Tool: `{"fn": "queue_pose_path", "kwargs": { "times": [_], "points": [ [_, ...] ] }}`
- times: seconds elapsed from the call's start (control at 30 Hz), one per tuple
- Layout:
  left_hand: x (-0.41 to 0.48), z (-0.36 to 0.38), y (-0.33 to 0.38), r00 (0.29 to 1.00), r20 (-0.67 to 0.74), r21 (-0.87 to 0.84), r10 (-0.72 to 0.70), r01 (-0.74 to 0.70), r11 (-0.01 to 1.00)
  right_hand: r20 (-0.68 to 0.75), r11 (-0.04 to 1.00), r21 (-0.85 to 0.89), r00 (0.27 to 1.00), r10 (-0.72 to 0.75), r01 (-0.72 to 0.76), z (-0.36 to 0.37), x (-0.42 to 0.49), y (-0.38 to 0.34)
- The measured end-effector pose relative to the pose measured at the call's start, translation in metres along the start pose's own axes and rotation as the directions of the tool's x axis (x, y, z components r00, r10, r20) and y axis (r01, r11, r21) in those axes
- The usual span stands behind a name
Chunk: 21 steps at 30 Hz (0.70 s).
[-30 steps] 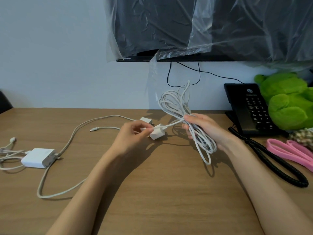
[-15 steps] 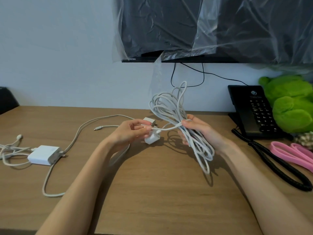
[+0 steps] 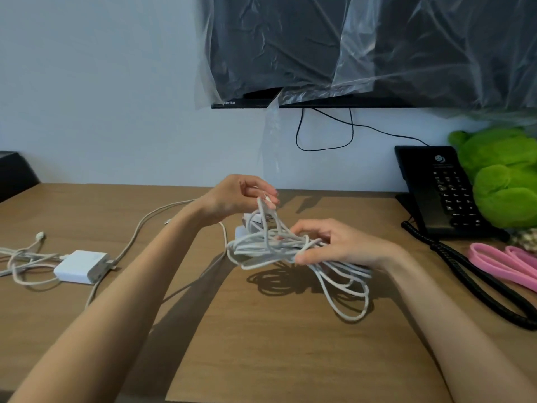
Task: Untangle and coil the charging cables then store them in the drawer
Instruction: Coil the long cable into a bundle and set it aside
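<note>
Head view, the only one I have. The right hand curls thumb and fingers round a white cable bundle and holds it just above the desk, a few loops drooping out near the wrist. The left hand sits higher, its fingertips pinched on a strand rising out of that bundle. To me this looks like the wrap-off, so I'd call this cable nearly coiled but not yet secured. Behind the bundle I glimpse a small white plug adapter, half hidden.

There's plenty left. A white charger brick lies at the left with loose cables knotted beside it, and a long grey lead snakes across the wood from the brick. No drawer is in view, so storing hasn't begun.

As for materials, the cable is smooth, rubbery and limp, and its loops are uneven. The brick is hard, glossy plastic with rounded corners, and the desk is matte wood laminate. At the right are a black telephone with a springy coiled cord, a fuzzy green plush toy and a soft pink band.
</note>
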State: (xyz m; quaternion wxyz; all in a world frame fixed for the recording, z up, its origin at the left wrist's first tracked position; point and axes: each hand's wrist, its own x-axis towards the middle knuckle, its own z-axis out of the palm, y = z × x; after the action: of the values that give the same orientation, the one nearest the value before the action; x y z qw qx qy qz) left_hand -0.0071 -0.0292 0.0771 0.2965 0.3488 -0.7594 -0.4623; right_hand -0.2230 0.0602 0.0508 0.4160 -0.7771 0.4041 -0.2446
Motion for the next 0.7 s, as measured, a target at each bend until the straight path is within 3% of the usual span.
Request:
{"fn": "queue_pose_path", "kwargs": {
  "times": [0.2, 0.33, 0.47, 0.7],
  "points": [
    [-0.002, 0.014, 0.022, 0.996, -0.015, -0.055, 0.085, -0.086, 0.995, -0.085, 0.978, -0.202, 0.995, 0.043, -0.06, 0.003, 0.003, 0.007],
    [-0.003, 0.028, 0.039, 0.988, 0.04, 0.076, 0.152, -0.154, 0.985, -0.174, 0.917, -0.364, 0.979, 0.104, -0.162, 0.006, 0.006, 0.007],
    [-0.007, 0.045, 0.038, 0.969, 0.048, 0.229, 0.241, -0.246, 0.942, -0.237, 0.91, -0.356, 0.963, 0.129, -0.21, 0.009, 0.008, 0.011],
    [-0.023, 0.056, -0.009, 0.962, -0.134, 0.084, 0.239, -0.23, 0.97, -0.361, 0.901, -0.302, 0.912, 0.193, -0.311, 0.01, 0.005, 0.018]
  ]
}}
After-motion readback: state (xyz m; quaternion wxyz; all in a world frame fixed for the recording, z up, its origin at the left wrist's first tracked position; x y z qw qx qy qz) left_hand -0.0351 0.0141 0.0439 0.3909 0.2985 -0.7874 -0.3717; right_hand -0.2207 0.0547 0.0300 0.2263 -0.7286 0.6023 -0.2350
